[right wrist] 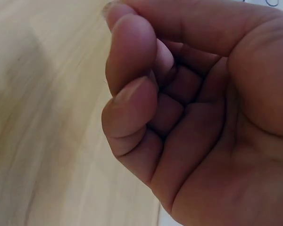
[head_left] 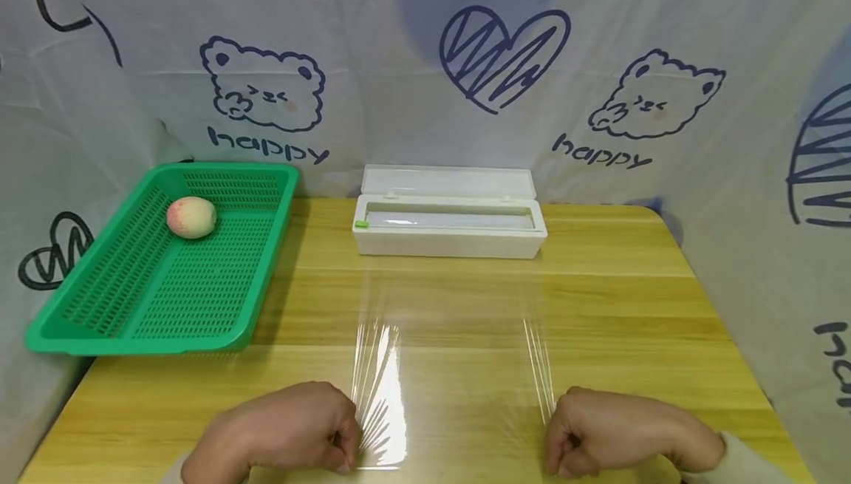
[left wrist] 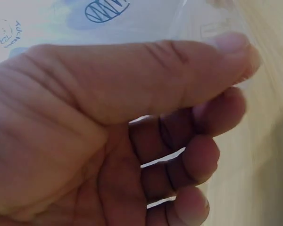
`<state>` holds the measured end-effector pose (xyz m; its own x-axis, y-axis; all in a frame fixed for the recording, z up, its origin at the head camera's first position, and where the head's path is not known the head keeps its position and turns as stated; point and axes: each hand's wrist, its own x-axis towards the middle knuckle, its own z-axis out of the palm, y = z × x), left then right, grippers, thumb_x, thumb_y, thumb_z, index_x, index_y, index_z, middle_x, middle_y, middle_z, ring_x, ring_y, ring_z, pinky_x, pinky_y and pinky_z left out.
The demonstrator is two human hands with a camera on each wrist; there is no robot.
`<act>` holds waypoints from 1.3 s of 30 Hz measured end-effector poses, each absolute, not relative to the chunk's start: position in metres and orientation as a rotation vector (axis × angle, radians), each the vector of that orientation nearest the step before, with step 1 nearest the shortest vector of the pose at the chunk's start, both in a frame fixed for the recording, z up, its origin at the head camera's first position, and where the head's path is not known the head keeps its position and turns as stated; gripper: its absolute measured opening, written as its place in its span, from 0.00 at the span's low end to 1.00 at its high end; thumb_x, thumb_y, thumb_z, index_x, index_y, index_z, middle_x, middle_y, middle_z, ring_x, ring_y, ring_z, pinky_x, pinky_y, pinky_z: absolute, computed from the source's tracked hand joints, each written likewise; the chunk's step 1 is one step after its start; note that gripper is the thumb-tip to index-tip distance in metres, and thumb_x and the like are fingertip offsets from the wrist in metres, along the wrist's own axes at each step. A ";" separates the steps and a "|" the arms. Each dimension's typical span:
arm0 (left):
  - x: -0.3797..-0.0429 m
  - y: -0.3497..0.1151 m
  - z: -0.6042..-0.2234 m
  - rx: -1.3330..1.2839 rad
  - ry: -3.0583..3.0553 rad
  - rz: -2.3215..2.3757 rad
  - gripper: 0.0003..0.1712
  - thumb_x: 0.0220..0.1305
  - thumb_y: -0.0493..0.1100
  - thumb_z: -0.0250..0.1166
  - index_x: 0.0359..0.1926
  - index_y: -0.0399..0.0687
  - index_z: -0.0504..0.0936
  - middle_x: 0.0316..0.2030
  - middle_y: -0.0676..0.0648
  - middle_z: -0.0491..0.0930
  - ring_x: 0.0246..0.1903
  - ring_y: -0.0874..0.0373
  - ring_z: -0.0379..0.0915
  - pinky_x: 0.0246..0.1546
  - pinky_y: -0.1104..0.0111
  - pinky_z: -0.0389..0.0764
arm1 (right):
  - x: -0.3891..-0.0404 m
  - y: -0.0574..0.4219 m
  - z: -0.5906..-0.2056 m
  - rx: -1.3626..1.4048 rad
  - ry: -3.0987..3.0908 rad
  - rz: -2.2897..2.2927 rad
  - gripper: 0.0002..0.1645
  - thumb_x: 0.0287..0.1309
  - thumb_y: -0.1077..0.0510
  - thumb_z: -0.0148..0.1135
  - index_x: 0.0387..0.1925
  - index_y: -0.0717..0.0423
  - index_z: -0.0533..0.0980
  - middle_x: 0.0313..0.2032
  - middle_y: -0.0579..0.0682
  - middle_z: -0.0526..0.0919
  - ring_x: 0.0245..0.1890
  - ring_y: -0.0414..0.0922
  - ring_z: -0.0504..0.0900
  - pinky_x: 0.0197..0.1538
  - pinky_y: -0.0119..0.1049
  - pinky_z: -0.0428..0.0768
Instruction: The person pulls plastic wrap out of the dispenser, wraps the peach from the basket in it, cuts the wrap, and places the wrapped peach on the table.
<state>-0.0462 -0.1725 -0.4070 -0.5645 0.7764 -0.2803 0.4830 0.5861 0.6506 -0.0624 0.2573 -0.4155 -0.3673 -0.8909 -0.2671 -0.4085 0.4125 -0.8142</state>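
A sheet of clear cling film (head_left: 459, 366) stretches from a white dispenser box (head_left: 448, 244) toward the near side of the wooden table. My left hand (head_left: 292, 428) pinches its near left corner between thumb and curled fingers. At the near right corner, my right hand (head_left: 618, 428) grips the film the same way. Creases and bright glare run along both film edges beside the hands. The box lid (head_left: 448, 182) stands raised at the back, and a white roll (head_left: 452, 219) shows inside. In the left wrist view the thumb (left wrist: 179, 70) presses against the index finger.
A green plastic basket (head_left: 266, 277) stands at the table's left with a pale pink peach (head_left: 191, 217) in it. Behind the table (head_left: 612, 292) hangs a white cloth (head_left: 372, 41) with drawn bears and hearts, which also runs along both sides.
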 end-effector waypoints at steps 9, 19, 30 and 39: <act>-0.046 -0.170 -0.425 0.921 2.294 0.716 0.12 0.55 0.37 0.78 0.23 0.61 0.89 0.26 0.73 0.80 0.29 0.78 0.71 0.37 0.77 0.78 | -0.063 0.248 -0.436 -1.140 2.033 -0.761 0.14 0.57 0.69 0.70 0.33 0.45 0.90 0.27 0.31 0.86 0.25 0.20 0.70 0.30 0.21 0.80; -0.043 -0.172 -0.434 0.802 2.265 0.760 0.11 0.63 0.44 0.76 0.23 0.61 0.90 0.23 0.72 0.80 0.26 0.78 0.68 0.32 0.77 0.78 | -0.063 0.243 -0.444 -1.010 2.078 -0.697 0.14 0.54 0.69 0.71 0.30 0.45 0.88 0.25 0.28 0.82 0.22 0.22 0.72 0.27 0.24 0.79; -0.042 -0.168 -0.439 0.770 2.269 0.770 0.15 0.60 0.37 0.73 0.20 0.58 0.81 0.18 0.67 0.69 0.20 0.73 0.59 0.24 0.77 0.68 | -0.062 0.240 -0.446 -0.975 2.085 -0.671 0.15 0.53 0.70 0.70 0.26 0.45 0.87 0.22 0.27 0.80 0.18 0.20 0.71 0.24 0.24 0.78; -0.040 -0.169 -0.435 0.927 2.253 0.803 0.17 0.55 0.33 0.73 0.23 0.62 0.81 0.20 0.70 0.69 0.22 0.77 0.62 0.24 0.79 0.69 | -0.062 0.240 -0.441 -1.097 2.089 -0.635 0.16 0.53 0.68 0.70 0.23 0.42 0.86 0.21 0.25 0.79 0.21 0.19 0.68 0.25 0.19 0.75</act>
<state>-0.0398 -0.1685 -0.4349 -0.5981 0.7543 -0.2708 0.4128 0.5796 0.7026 -0.0617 0.2403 -0.4410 -0.4102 -0.8449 -0.3433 -0.5107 0.5247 -0.6811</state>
